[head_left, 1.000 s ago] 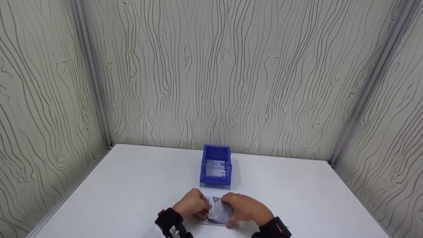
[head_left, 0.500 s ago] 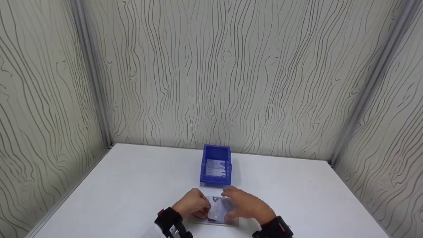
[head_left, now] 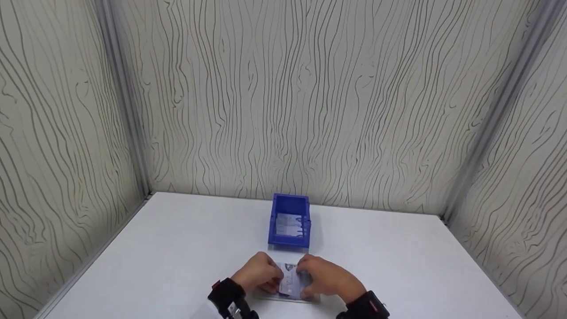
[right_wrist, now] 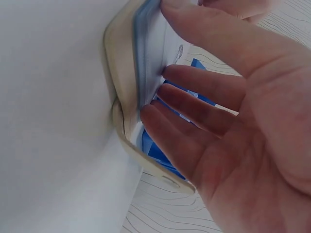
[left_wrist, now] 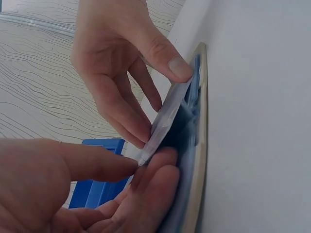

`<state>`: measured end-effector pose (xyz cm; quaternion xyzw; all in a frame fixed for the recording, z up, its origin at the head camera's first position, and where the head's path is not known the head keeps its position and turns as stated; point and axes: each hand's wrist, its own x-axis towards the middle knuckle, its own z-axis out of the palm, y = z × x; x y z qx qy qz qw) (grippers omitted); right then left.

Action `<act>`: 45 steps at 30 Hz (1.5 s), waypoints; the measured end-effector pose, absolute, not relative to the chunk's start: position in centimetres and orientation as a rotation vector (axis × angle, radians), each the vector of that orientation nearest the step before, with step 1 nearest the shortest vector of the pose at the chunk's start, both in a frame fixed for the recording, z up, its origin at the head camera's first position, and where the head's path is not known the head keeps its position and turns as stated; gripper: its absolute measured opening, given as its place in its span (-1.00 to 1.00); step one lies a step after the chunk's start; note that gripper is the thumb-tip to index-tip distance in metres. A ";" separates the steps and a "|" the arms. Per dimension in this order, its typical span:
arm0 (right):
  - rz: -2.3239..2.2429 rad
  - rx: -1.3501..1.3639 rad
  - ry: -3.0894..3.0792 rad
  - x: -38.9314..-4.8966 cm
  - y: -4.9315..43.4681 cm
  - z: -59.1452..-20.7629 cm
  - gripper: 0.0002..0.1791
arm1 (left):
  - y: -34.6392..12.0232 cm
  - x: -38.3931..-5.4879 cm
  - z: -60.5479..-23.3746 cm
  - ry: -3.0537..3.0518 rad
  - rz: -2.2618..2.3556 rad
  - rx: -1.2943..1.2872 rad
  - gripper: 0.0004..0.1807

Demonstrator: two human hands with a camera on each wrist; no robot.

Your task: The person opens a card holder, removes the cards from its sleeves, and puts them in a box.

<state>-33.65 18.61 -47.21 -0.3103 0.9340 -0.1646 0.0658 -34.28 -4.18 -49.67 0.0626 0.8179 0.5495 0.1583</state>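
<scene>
A pale printed card (head_left: pixel 289 280) stands tilted over a cream-edged card holder (left_wrist: pixel 203 121) with clear bluish sleeves, which lies on the table. My left hand (head_left: pixel 258 273) pinches the card's left side between thumb and fingers; in the left wrist view its other fingertips reach under the card, against the sleeves. My right hand (head_left: pixel 328 277) spans the card's right part, thumb at the near edge and fingers at the far edge. In the right wrist view a cream strap (right_wrist: pixel 150 162) with a snap sticks out from the holder. The card's lower edge is partly hidden.
A blue plastic bin (head_left: pixel 289 242) stands behind the hands, with printed cards (head_left: pixel 289 225) inside. The white table (head_left: pixel 190 248) extends to both sides. Wood-patterned panels (head_left: pixel 283 97) enclose it at the back and sides.
My right hand lifted its fingers away from the card half a second ago and has closed back onto its edges. The left hand has stayed in place with the card.
</scene>
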 end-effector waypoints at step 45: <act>-0.457 -0.877 2.839 -33.6 18.5 -47.0 -0.49 | -4.1 -34.2 -49.6 2.298 1.604 0.183 -0.79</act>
